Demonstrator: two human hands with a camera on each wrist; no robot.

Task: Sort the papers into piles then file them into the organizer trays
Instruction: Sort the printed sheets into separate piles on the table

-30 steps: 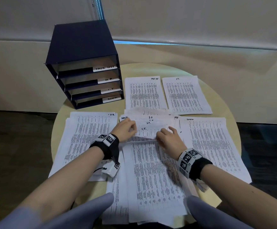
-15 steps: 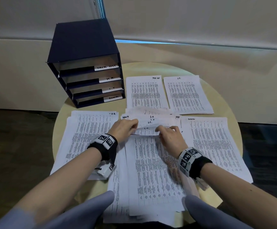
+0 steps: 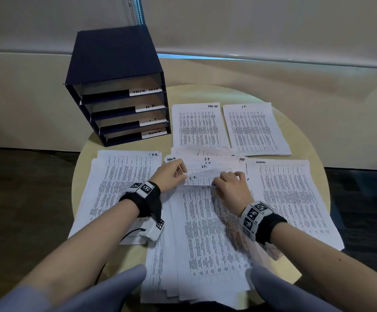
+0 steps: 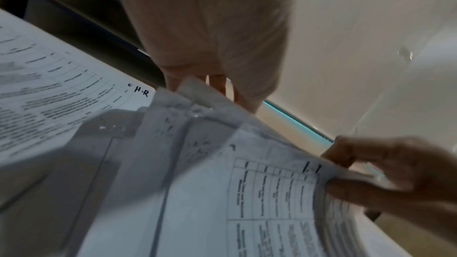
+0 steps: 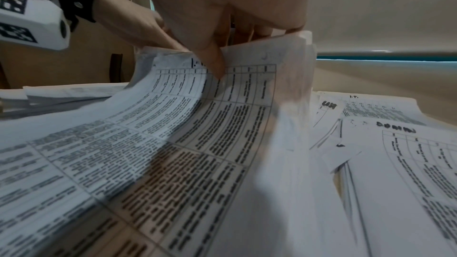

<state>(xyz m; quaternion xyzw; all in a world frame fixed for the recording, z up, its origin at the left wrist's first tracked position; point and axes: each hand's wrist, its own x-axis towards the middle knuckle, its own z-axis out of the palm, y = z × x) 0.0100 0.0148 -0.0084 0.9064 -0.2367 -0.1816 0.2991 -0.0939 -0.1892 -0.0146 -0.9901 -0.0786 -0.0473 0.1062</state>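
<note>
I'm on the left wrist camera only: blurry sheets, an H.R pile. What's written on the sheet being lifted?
Observer: The lifted sheet is marked I.T. at its top edge, beside the thumb of the right hand.
Operator: Is there an I.T. pile yet?
Observer: Yes, the I.T. pile lies at the far right, beside the task list pile.
Operator: And the organizer?
Observer: The organizer stands at the far left; its third tray down is labelled I.T.

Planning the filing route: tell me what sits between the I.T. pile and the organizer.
The Task List pile lies flat between the I.T. pile and the organizer; nothing upright blocks the I.T. tray.
</note>
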